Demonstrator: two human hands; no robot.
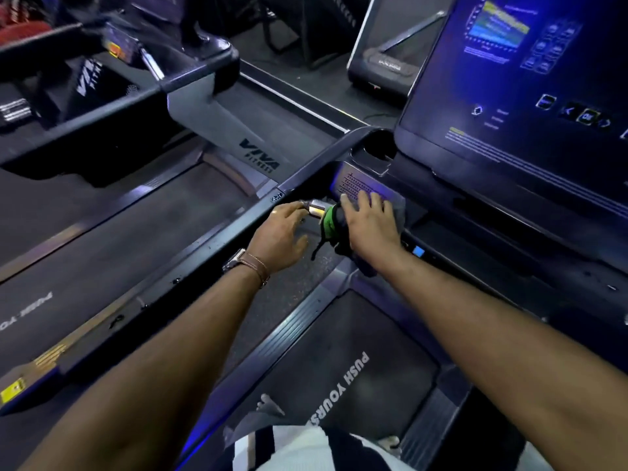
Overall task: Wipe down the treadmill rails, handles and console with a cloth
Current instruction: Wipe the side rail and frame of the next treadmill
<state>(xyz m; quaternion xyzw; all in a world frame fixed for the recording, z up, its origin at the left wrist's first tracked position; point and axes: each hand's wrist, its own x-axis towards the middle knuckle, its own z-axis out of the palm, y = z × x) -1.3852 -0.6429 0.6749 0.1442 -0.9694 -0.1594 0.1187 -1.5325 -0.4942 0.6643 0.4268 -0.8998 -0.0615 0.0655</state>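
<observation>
Flat-fingered, the right hand (370,226) presses a grey cloth with green-and-black trim (331,219) onto the treadmill's perforated grey console panel (350,180); left hand (280,234), fingers loosely extended, touches the silver metal handle grip (314,209).

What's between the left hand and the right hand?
Head view: a silver handle at the fingertips of the left hand, then a green-black bunch of the cloth beside the right hand.

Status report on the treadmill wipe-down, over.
Right hand flat on cloth, pressing it to perforated console panel. Left hand open, fingertips on silver handle grip. Nothing blocking.
</observation>
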